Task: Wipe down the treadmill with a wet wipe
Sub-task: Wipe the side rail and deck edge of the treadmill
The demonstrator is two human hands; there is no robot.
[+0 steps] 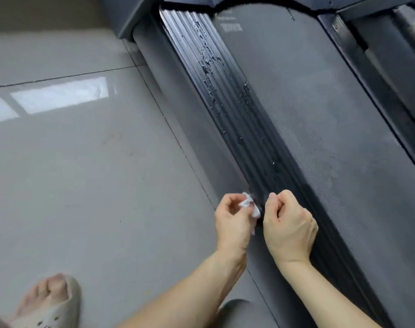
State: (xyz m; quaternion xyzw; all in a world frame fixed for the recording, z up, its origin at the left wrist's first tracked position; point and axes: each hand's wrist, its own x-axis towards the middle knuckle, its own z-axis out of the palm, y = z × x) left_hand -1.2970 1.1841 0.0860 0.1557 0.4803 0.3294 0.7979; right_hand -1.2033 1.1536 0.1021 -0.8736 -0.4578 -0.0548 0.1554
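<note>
left hand [232,218] grip: pinches wet wipe [250,205] | right hand [288,227] grip: curled, empty | treadmill [296,114] runs lower-right to upper-left

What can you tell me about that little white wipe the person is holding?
The wet wipe is a small white sheet, crumpled into a wad, looking thin and damp. The left hand pinches it just above the treadmill's ribbed side rail, beside the curled right hand. Part of it hangs below the fingers. Whether it touches the rail is unclear.

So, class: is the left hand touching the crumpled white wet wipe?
Touching. The head view shows the left hand pinching the crumpled white wet wipe between thumb and fingers, above the ribbed dark side rail.
</note>
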